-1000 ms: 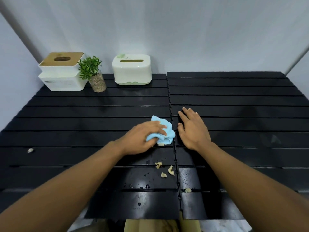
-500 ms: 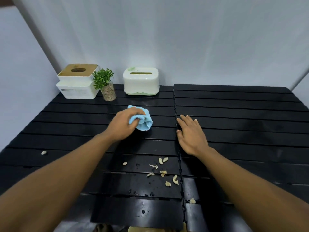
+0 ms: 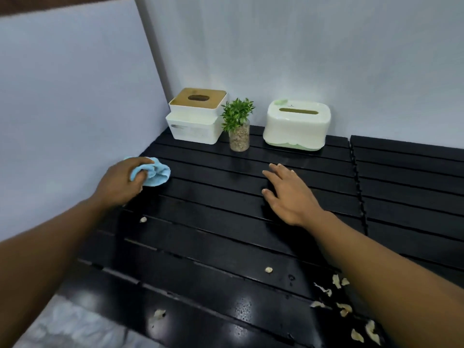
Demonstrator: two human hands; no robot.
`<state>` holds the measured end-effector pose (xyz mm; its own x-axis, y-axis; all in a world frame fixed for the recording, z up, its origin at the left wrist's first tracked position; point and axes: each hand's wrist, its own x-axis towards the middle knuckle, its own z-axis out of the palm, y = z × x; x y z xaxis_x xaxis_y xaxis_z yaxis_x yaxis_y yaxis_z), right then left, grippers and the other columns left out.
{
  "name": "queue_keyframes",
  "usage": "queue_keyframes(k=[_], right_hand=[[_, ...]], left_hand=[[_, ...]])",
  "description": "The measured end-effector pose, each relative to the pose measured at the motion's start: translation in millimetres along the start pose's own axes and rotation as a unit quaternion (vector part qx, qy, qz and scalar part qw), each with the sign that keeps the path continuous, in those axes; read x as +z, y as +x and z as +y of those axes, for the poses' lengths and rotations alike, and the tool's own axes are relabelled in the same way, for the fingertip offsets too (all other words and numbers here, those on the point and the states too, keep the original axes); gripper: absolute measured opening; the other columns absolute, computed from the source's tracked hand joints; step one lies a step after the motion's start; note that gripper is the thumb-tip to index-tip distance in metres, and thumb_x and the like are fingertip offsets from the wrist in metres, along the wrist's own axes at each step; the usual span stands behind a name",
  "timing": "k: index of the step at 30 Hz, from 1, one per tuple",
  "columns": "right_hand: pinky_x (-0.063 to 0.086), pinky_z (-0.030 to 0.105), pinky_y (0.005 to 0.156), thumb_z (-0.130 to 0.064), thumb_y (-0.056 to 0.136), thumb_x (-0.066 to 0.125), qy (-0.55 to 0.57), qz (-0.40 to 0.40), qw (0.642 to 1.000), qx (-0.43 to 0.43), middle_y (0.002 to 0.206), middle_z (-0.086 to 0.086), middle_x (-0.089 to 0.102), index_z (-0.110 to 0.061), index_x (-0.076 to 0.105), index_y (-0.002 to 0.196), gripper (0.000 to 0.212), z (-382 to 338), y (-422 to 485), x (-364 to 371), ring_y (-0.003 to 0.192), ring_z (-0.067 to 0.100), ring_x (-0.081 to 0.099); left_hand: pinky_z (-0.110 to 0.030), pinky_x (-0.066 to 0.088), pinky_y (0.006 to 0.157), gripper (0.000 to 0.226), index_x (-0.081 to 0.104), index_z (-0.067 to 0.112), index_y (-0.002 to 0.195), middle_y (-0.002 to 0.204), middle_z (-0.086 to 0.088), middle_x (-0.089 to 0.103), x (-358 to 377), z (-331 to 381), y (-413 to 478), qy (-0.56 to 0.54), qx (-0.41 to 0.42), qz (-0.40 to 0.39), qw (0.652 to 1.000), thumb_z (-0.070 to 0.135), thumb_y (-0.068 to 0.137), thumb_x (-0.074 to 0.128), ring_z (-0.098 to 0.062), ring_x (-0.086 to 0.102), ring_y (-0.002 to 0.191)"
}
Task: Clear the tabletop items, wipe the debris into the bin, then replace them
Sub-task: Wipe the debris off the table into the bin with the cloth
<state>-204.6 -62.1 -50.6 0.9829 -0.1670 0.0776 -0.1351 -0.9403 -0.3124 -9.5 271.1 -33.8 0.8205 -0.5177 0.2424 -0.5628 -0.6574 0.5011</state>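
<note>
Where the black slatted table (image 3: 226, 247) meets the wall, two stacked white boxes (image 3: 195, 121) and a pale green tissue box (image 3: 297, 126) are set. The right hand (image 3: 288, 194) is laid flat on the slats, fingers spread. The left hand (image 3: 120, 182) is curled round a bunched blue cloth (image 3: 157, 173), held at the table's left edge. A small potted plant (image 3: 238, 126) is placed between the boxes. Pale scraps (image 3: 336, 297) are scattered near the front edge.

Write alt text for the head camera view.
The left hand grips a blue cloth on a black slatted table; the right hand rests open. Pale scraps lie nearer; white boxes and a plant stand behind.
</note>
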Motion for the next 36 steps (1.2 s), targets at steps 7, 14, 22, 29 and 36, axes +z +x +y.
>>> queue_keyframes(k=[7, 14, 22, 29, 36], right_hand=[[0.003, 0.038, 0.121, -0.035, 0.100, 0.032, -0.030, -0.022, 0.999, -0.010, 0.160, 0.003, 0.019, -0.019, 0.028, 0.149, 0.052, -25.0, 3.0, 29.8, 0.148, 0.020, 0.010], [0.003, 0.037, 0.121, -0.033, 0.101, 0.029, -0.034, -0.022, 0.999, 0.022, 0.160, 0.003, 0.017, -0.019, 0.026, 0.150, 0.051, -33.9, -10.3, 30.3, 0.148, 0.020, 0.008], [0.007, 0.032, 0.119, -0.020, 0.100, 0.035, 0.003, -0.024, 0.999, 0.025, 0.158, 0.005, 0.023, -0.013, 0.030, 0.148, 0.049, -16.5, -46.6, 16.9, 0.147, 0.020, 0.015], [0.006, 0.026, 0.118, -0.016, 0.100, 0.036, 0.018, -0.009, 1.000, 0.006, 0.157, 0.004, 0.026, -0.010, 0.034, 0.147, 0.047, 1.1, -59.1, 10.9, 0.147, 0.019, 0.017], [0.005, 0.026, 0.117, -0.019, 0.100, 0.033, -0.007, -0.004, 1.000, 0.005, 0.158, 0.004, 0.024, -0.010, 0.031, 0.148, 0.048, 1.7, -57.3, 12.8, 0.147, 0.020, 0.016]], left_hand=[[-0.048, 0.022, 0.114, 0.048, 0.048, 0.045, 0.133, 0.150, 0.014, 0.038, 17.4, -42.1, -7.1, 0.071, 0.033, -0.084, 0.993, 0.060, 0.093, 0.025, -0.009, 0.028, 0.140], [-0.033, 0.019, 0.117, 0.048, 0.049, 0.046, 0.132, 0.150, 0.015, 0.037, 43.6, 21.0, -38.1, -0.018, 0.069, -0.160, 0.985, 0.059, 0.088, 0.031, -0.001, 0.021, 0.142], [-0.021, 0.012, 0.116, 0.040, 0.056, 0.025, 0.132, 0.147, 0.003, 0.045, 119.7, 160.8, -106.0, -0.093, 0.157, -0.138, 0.973, 0.030, 0.094, 0.041, -0.012, 0.024, 0.143], [-0.006, 0.036, 0.095, 0.032, 0.064, 0.028, 0.117, 0.118, 0.011, 0.062, 51.9, 103.9, -55.0, -0.184, 0.028, 0.025, 0.982, 0.022, 0.089, 0.050, 0.004, 0.055, 0.108], [-0.035, 0.026, 0.112, 0.034, 0.058, 0.019, 0.129, 0.144, -0.001, 0.048, 57.0, 33.4, -62.5, 0.019, -0.016, -0.019, 1.000, 0.018, 0.097, 0.046, -0.021, 0.033, 0.140]])
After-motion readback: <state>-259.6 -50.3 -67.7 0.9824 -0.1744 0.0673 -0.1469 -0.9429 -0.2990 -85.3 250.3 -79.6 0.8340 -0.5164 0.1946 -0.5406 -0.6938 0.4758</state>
